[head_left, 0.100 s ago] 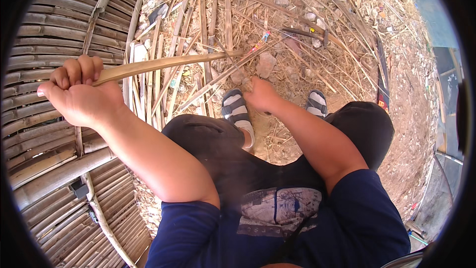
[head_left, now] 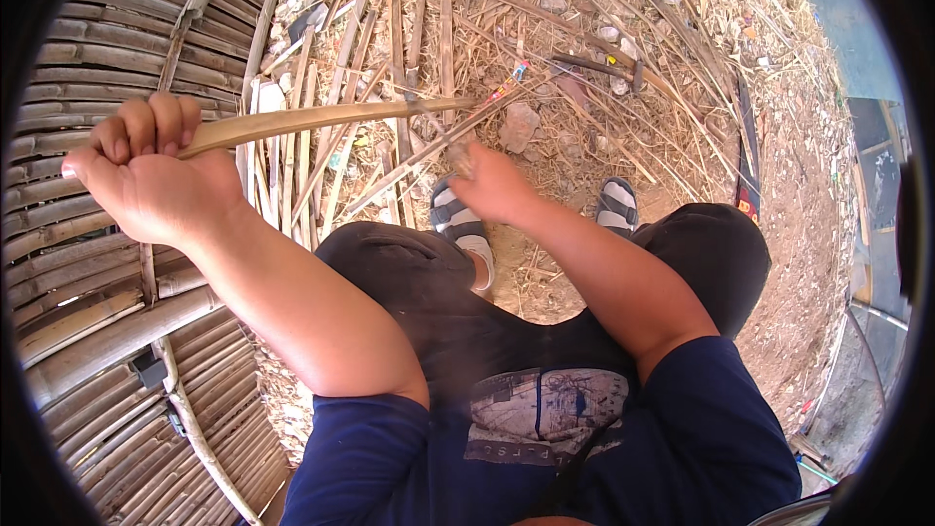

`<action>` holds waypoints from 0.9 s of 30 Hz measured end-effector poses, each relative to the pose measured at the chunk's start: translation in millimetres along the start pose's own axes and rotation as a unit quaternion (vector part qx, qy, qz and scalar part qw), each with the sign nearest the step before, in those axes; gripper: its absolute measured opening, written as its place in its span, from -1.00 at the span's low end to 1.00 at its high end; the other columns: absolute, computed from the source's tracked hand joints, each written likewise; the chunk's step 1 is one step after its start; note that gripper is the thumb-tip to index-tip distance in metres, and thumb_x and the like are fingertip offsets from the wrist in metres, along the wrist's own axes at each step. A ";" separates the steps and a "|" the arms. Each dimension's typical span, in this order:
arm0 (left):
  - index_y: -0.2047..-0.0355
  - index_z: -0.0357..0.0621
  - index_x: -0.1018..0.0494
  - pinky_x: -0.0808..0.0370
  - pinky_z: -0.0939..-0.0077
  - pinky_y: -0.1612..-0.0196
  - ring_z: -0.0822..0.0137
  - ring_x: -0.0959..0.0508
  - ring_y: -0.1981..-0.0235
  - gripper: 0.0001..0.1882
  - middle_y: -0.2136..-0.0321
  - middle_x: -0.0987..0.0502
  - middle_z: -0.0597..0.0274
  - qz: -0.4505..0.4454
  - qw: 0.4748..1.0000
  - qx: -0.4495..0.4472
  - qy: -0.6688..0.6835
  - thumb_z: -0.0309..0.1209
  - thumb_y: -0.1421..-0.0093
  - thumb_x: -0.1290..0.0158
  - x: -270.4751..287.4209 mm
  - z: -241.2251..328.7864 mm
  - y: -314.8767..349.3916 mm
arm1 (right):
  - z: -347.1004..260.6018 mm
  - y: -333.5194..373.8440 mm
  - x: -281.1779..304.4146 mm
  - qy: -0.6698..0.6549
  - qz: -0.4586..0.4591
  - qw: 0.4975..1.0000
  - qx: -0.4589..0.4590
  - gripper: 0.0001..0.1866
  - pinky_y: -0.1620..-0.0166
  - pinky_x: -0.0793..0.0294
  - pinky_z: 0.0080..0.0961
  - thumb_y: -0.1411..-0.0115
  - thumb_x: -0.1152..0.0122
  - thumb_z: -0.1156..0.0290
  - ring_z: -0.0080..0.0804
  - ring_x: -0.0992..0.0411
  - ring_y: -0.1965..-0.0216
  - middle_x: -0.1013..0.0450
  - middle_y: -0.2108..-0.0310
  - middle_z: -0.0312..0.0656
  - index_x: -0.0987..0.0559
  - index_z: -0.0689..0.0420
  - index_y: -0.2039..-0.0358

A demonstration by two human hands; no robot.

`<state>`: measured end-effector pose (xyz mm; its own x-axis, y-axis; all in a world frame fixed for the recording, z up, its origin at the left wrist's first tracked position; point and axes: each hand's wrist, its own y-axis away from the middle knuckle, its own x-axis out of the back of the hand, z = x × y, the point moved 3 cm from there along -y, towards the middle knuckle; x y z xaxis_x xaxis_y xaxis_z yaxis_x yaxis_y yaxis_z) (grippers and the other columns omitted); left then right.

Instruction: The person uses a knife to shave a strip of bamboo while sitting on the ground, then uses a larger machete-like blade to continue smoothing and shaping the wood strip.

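A bamboo strip [head_left: 312, 121] is clasped by the left hand's [head_left: 161, 166] curled fingers, a blurred bladed tool [head_left: 461, 164] by the right hand's [head_left: 495, 187].

bamboo strip [head_left: 312, 121] | pale, bowed, sideways | thin tool [head_left: 437, 125] | blurred, crossing strip

A slatted bamboo wall [head_left: 107, 65] stands left of brightly lit, straw-strewn earthen ground [head_left: 794, 263].

And here's the wooden strip [head_left: 321, 117], smooth with a soft sheen, against a slatted wall [head_left: 107, 63] of ridged bamboo (glossy in patches!); down below, coarse dry straw [head_left: 672, 141], a rough matt stone [head_left: 519, 127], and matt cloth on shirt [head_left: 375, 453] and trousers [head_left: 716, 253].
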<state>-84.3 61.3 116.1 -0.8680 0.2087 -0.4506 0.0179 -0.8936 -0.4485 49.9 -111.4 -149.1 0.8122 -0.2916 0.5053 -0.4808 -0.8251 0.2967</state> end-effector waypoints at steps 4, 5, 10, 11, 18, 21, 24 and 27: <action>0.55 0.02 -0.06 0.00 0.47 0.49 0.40 0.03 0.63 -0.52 0.69 0.00 0.35 -0.015 1.000 -0.006 0.005 -0.01 -0.46 0.24 -5.7 1.0 5.6 | -63.5 9.2 3.0 -0.074 -0.028 0.991 0.108 -0.57 0.25 -0.49 -0.12 -0.12 -0.30 0.27 0.10 -0.54 0.30 -0.54 0.34 0.13 -0.41 0.26 0.10; 0.55 0.02 -0.06 0.00 0.47 0.49 0.41 0.03 0.63 -0.52 0.69 0.00 0.35 -0.024 1.000 -0.006 0.009 -0.01 -0.46 0.24 -3.2 0.7 5.9 | -63.2 9.2 -1.4 -0.093 -0.008 0.987 0.134 -0.58 0.27 -0.50 -0.13 -0.12 -0.29 0.29 0.10 -0.54 0.33 -0.53 0.36 0.12 -0.41 0.26 0.10; 0.55 0.01 -0.07 0.02 0.47 0.50 0.42 0.03 0.64 -0.52 0.69 -0.01 0.35 0.005 1.000 -0.007 0.001 -0.01 -0.45 0.22 -6.8 -0.1 6.1 | 11.2 -1.4 -39.6 -0.081 0.109 0.986 0.101 -0.61 0.27 -0.50 -0.12 -0.12 -0.26 0.32 0.09 -0.55 0.36 -0.53 0.43 0.11 -0.41 0.26 0.12; 0.54 0.01 -0.08 0.03 0.47 0.51 0.42 0.04 0.65 -0.52 0.69 -0.01 0.36 0.016 1.000 -0.013 -0.003 0.00 -0.44 0.20 -2.3 -0.5 4.8 | 18.8 -1.2 -39.6 -0.072 0.088 0.993 0.041 -0.60 0.21 -0.49 -0.09 -0.11 -0.25 0.32 0.11 -0.54 0.29 -0.53 0.38 0.16 -0.42 0.27 0.11; 0.58 0.06 -0.07 0.05 0.49 0.55 0.46 0.03 0.67 -0.45 0.71 -0.02 0.39 -0.073 0.996 0.013 0.051 0.13 -0.39 0.13 1.9 3.8 0.0 | 28.9 -4.6 -15.5 -0.043 0.054 0.997 -0.043 -0.55 0.25 -0.50 -0.18 -0.10 -0.30 0.27 0.00 -0.51 0.38 -0.52 0.40 0.07 -0.45 0.30 0.09; 0.64 0.11 -0.05 0.05 0.50 0.58 0.49 0.03 0.70 -0.42 0.73 0.00 0.45 -0.063 0.997 -0.032 0.032 0.17 -0.37 0.12 -1.1 31.8 7.1 | 13.1 -5.4 11.3 -0.133 0.058 0.989 -0.040 -0.53 0.33 -0.53 -0.28 -0.14 -0.31 0.27 -0.19 -0.55 0.48 -0.54 0.40 0.00 -0.44 0.32 0.06; 0.68 0.15 -0.05 0.04 0.53 0.59 0.52 0.02 0.71 -0.44 0.75 -0.01 0.49 -0.088 0.990 -0.052 0.097 0.06 -0.38 0.09 21.8 70.3 -1.4 | -31.8 6.3 60.5 -0.293 0.075 0.953 -0.031 -0.53 0.40 -0.52 -0.41 -0.18 -0.30 0.30 -0.41 -0.50 0.56 -0.51 0.41 -0.12 -0.41 0.31 0.01; 0.68 0.16 -0.07 0.04 0.55 0.57 0.50 0.02 0.71 -0.47 0.74 -0.01 0.50 -0.062 0.980 -0.071 0.175 0.00 -0.38 0.07 38.8 88.8 -4.0 | -39.3 12.7 105.5 -0.400 0.104 0.910 -0.005 -0.53 0.45 -0.49 -0.52 -0.22 -0.29 0.33 -0.54 -0.43 0.58 -0.45 0.35 -0.24 -0.36 0.25 -0.05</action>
<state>-162.1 37.8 169.1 -0.6451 0.4571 -0.6123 0.0134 -0.7944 -0.6072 116.5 -133.7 -60.2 0.6815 -0.7038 -0.2003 -0.6518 -0.7083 0.2710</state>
